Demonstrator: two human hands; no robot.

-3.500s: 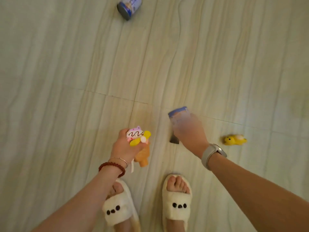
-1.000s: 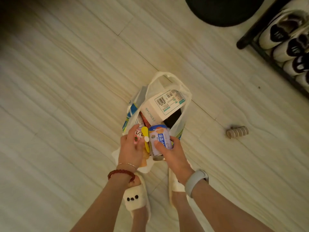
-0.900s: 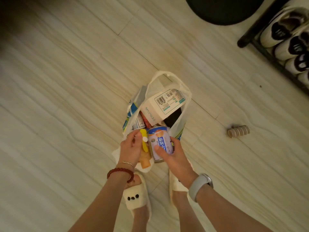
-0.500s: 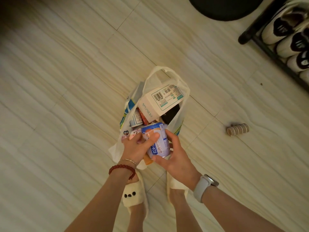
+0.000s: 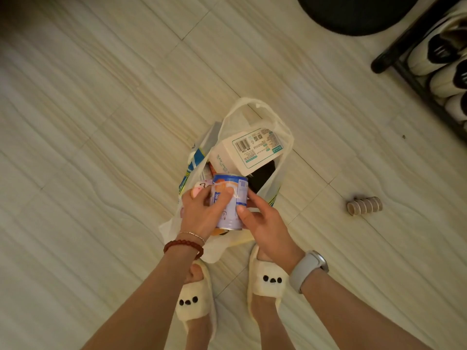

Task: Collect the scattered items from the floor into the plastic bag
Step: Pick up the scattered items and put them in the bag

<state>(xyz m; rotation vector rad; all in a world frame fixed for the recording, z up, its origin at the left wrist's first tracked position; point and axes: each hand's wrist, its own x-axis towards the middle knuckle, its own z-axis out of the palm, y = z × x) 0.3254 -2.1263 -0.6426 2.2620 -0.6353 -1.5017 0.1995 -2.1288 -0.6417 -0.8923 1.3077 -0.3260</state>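
Tiled floor (image 5: 88, 147), pale with streaked grain, seen from above a standing person. At the top edge lies a round black mat (image 5: 358, 13); at the right edge a black shoe rack (image 5: 394, 64) holds white shoes. The view has shifted only slightly from half a second ago.

White plastic bag (image 5: 255, 114) stands open on the floor just ahead of the person's feet, one handle loop raised at its far side. Inside it a white carton (image 5: 250, 152) with a barcode label lies tilted across the mouth, over dark contents too dim to name.

Both feet wear cream slippers (image 5: 194, 301) with black dot faces, at the bag's near edge.

Blue-and-white can (image 5: 231, 200) is held over the bag's near opening, tilted, its rim toward the carton. It sits a little farther into the opening than half a second earlier.

Left hand (image 5: 202, 210), with red bead bracelet, has its thumb and fingers wrapped on the can's left side; a pink-and-white toy (image 5: 201, 186) shows under its fingers, and a scrap of orange shows below the can. At 3.5 s ago this hand carried the toys alone.

Right hand (image 5: 262, 223), with grey wristwatch (image 5: 307, 270), clasps the can's right side, thumb on its face.

A ribbed roll of small rings (image 5: 365, 205) lies on the floor, well apart to the right of the bag.
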